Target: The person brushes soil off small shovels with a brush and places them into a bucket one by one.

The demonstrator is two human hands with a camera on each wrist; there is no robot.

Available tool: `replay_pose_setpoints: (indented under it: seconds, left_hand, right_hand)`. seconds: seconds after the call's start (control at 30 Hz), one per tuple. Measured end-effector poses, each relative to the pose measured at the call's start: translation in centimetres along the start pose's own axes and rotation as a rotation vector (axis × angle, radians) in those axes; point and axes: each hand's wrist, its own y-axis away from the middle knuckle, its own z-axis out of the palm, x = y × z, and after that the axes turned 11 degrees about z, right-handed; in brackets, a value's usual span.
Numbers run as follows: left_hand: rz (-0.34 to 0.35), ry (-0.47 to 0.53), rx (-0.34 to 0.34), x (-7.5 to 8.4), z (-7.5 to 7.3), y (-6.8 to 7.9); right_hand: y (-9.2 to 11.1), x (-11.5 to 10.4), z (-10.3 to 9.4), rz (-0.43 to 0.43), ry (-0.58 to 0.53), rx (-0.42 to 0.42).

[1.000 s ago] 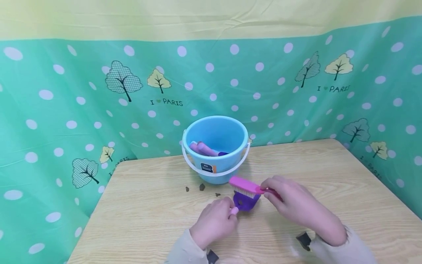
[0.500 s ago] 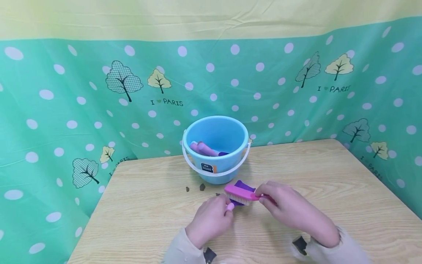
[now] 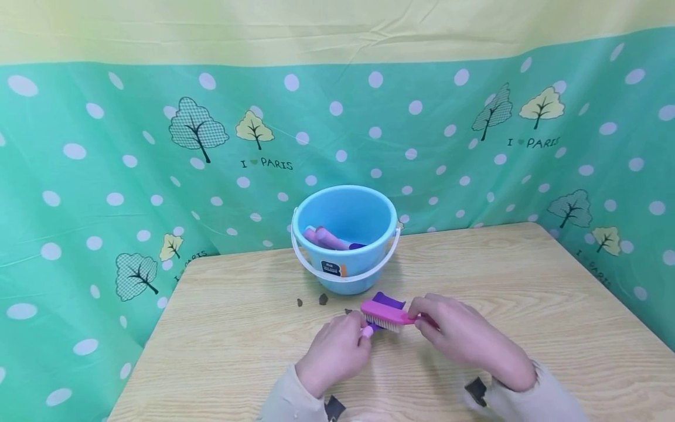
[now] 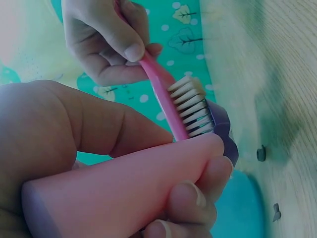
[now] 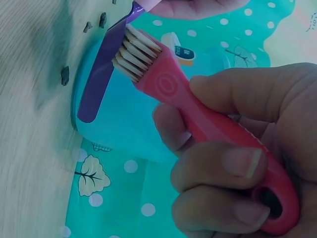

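Observation:
My left hand point(image 3: 334, 354) grips the pink handle point(image 4: 124, 183) of a small shovel, whose purple head point(image 5: 101, 74) extends forward, held low over the table. In my right hand point(image 3: 448, 328) is a pink brush point(image 3: 385, 310), gripped by its handle with the thumb along the neck. The brush's pale bristles point(image 5: 136, 52) press against the purple head in the right wrist view. From the head view the brush crosses over the shovel and hides part of it. Both tools are just in front of a light blue bucket point(image 3: 350, 287).
Several small dark clumps point(image 3: 323, 299) lie on the wood-grain table point(image 3: 237, 340) before the bucket. Pink-handled tools point(image 3: 329, 238) lean inside the bucket, and its white carrying handle point(image 3: 343, 279) hangs at the front. A green dotted curtain point(image 3: 337, 140) hangs behind.
The shovel's head has turned from facing me to extending forward toward the bucket. The brush has come down onto it, a little left and nearer, and both hands have shifted slightly left.

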Motion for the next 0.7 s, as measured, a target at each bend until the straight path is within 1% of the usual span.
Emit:
replay_pose_setpoints:
  seconds: [0.13,0.27,0.43,0.7]
  left_hand:
    - [-0.005,0.000,-0.010,0.0,-0.1,0.1]
    - [-0.003,-0.006,-0.017,0.0,-0.2,0.1]
    - [0.003,-0.016,-0.019,0.2,-0.2,0.2]
    - [0.013,-0.041,-0.016,0.3,-0.2,0.3]
  right_hand:
    - [-0.2,0.2,0.1,0.024,-0.002,0.004]
    - [-0.4,0.4,0.2,0.077,0.027,0.013]
    - [-0.7,0.7,0.4,0.112,0.057,0.042]
    - [-0.9,1.2,0.5,0.130,0.060,0.062]
